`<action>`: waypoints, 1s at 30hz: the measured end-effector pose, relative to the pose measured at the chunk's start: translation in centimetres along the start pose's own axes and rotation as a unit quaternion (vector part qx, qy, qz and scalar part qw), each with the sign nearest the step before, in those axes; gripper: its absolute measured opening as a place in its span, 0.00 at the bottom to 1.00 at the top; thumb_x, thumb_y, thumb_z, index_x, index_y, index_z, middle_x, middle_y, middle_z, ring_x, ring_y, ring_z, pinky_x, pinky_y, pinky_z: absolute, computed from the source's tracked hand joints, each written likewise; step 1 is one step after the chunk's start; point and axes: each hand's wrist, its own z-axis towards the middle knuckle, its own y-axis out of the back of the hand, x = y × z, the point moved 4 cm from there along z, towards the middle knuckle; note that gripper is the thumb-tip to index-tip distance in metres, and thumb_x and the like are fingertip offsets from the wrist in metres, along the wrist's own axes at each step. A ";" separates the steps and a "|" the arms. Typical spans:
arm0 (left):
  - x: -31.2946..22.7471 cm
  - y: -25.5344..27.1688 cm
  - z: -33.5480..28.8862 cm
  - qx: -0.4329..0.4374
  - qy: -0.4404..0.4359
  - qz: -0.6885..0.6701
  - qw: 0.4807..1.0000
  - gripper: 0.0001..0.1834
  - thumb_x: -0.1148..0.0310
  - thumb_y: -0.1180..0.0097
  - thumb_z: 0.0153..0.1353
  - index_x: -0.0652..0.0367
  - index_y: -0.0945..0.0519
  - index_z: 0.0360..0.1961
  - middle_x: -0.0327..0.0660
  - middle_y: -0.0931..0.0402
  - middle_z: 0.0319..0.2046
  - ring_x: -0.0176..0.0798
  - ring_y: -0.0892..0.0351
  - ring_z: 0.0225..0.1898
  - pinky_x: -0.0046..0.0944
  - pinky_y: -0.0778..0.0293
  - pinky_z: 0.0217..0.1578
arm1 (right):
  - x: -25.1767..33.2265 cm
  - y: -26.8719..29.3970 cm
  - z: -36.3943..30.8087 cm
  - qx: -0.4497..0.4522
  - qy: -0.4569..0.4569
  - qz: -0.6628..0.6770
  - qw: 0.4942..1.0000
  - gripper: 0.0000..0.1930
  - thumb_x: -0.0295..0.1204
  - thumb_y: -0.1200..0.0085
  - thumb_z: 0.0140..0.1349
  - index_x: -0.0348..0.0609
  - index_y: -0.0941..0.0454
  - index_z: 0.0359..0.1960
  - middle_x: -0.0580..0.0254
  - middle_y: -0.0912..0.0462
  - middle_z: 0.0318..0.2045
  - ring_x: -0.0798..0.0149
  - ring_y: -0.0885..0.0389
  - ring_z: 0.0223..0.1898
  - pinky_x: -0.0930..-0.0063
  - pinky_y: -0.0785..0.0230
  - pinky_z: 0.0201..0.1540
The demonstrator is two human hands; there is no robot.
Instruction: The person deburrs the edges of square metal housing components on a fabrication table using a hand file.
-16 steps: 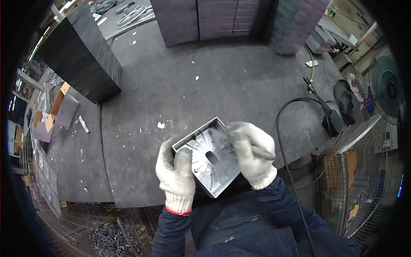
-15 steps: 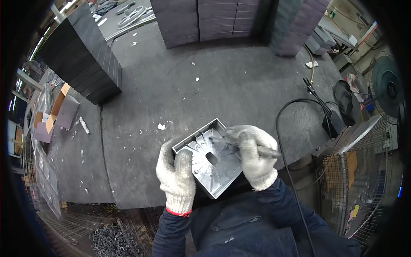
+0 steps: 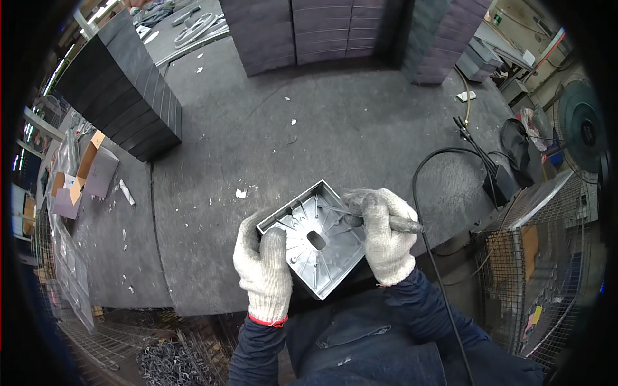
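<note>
A square, shallow cast-metal housing is tilted cornerwise at the near edge of the table, its ribbed inside facing up. Radial ribs surround a rounded hole in its middle. My left hand, in a white knit glove with a red cuff edge, grips the left corner, thumb over the rim. In my right hand, also gloved, is a slim hand tool with a dark grey handle. A thin shaft points from my fingers into the housing by its upper right wall; the tip's exact shape cannot be made out.
Tall stacks of dark blocks stand at the far left and along the back. An opened carton lies at left. A black cable loops past my right arm. A fan and wire cage are at right. White scraps dot the table.
The tool and my right fingers have shifted slightly inside the housing's upper right side. My left hand keeps its grip. The whole view has moved a little.
</note>
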 end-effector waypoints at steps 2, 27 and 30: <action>-0.2 -0.1 0.0 0.004 -0.004 -0.001 1.000 0.20 0.73 0.41 0.75 0.71 0.20 0.64 0.48 0.15 0.53 0.38 0.16 0.56 0.41 0.21 0.62 | -0.2 0.0 0.1 -0.014 -0.031 0.027 0.999 0.16 0.34 0.41 0.83 0.30 0.11 0.43 0.60 0.12 0.31 0.70 0.15 0.34 0.72 0.23 0.38; -0.1 -0.1 -0.1 0.004 -0.002 0.015 1.000 0.20 0.72 0.40 0.76 0.71 0.21 0.64 0.48 0.14 0.53 0.38 0.16 0.55 0.41 0.21 0.61 | -0.7 -0.2 0.2 -0.002 -0.006 0.003 1.000 0.15 0.33 0.40 0.82 0.30 0.13 0.43 0.55 0.11 0.34 0.66 0.12 0.36 0.71 0.21 0.41; -0.1 -0.2 0.1 0.005 -0.006 0.009 1.000 0.20 0.73 0.41 0.75 0.72 0.21 0.64 0.48 0.14 0.53 0.38 0.16 0.55 0.41 0.21 0.61 | -0.9 -0.2 0.5 0.006 0.021 -0.016 1.000 0.13 0.31 0.39 0.80 0.30 0.13 0.41 0.51 0.09 0.37 0.61 0.10 0.39 0.67 0.19 0.45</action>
